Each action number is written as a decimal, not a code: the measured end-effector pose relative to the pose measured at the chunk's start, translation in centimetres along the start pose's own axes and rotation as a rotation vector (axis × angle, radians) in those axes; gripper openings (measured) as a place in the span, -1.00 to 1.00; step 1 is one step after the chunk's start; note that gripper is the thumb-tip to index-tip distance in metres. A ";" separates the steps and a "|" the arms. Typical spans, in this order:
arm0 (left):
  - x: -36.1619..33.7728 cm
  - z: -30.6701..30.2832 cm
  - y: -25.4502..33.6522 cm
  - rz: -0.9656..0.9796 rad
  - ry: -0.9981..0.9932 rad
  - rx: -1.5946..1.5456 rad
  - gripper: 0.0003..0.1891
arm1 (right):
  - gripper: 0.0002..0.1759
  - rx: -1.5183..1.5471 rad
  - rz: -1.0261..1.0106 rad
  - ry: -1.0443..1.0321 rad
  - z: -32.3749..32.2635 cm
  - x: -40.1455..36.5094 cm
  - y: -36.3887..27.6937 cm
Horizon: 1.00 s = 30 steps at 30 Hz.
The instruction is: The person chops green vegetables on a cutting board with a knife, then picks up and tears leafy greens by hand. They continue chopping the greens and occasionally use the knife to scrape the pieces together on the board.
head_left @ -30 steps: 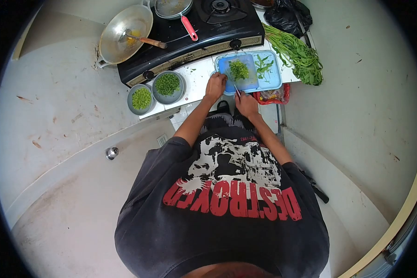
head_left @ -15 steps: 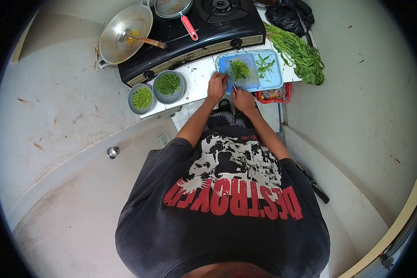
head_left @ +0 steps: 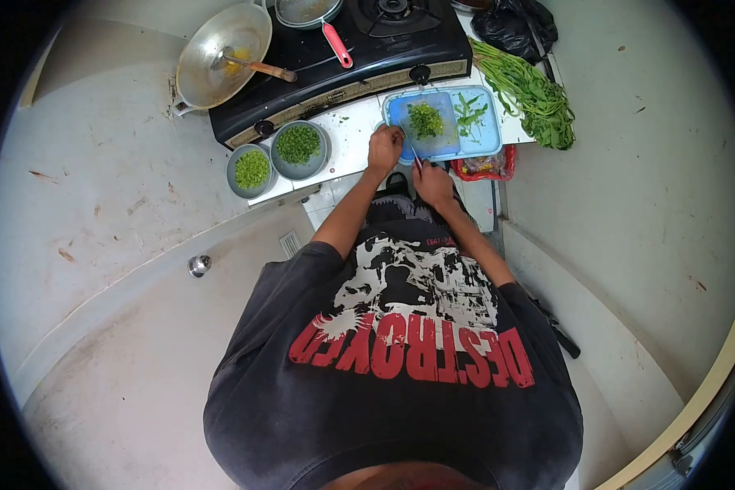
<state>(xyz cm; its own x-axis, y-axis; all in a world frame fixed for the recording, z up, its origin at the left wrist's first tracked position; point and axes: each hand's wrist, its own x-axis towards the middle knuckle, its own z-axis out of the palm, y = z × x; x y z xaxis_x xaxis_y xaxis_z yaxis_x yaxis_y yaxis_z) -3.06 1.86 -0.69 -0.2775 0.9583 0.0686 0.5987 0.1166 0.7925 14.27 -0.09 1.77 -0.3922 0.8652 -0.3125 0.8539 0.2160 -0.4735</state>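
Note:
My right hand (head_left: 434, 184) is closed around the handle of a small knife (head_left: 416, 156), its blade angled toward the front left of a blue cutting board (head_left: 447, 147). Fingers curled, my left hand (head_left: 385, 149) is at the board's left front corner, close to the blade; what it pinches, if anything, is hidden. A pile of chopped greens (head_left: 425, 120) lies on the board. The board rests in a light blue tray (head_left: 487, 145), where loose green leaves (head_left: 469, 113) lie on the right side.
Two grey bowls hold chopped greens: a larger bowl (head_left: 303, 171) and a smaller bowl (head_left: 245, 192). Behind stands a black gas stove (head_left: 343, 86) with a wok (head_left: 200, 69) and a red-handled pan (head_left: 335, 45). Leafy stalks (head_left: 539, 106) lie right; a red basket (head_left: 490, 173) sits below.
My right hand and the knife have shifted slightly down and away from my left hand. The left hand stays almost in place at the board's corner.

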 end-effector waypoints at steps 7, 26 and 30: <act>0.0 0.0 0.3 -0.046 -0.011 -0.013 -0.90 | -0.54 -0.007 0.015 0.049 0.7 2.2 -0.9; -0.3 -0.5 0.3 -0.018 -0.050 0.071 -0.90 | -0.52 -0.004 0.006 0.005 0.5 1.9 -0.7; -1.0 -1.0 0.4 0.110 -0.043 0.051 -0.85 | -0.50 -0.033 -0.032 0.064 0.9 2.4 -0.4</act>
<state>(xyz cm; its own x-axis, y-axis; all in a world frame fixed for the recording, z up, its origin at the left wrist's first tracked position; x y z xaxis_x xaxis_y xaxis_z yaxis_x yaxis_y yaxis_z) -3.25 0.65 0.17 -0.1758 0.9763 0.1265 0.6617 0.0220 0.7495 12.67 1.49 0.43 -0.3978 0.8845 -0.2438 0.8525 0.2582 -0.4545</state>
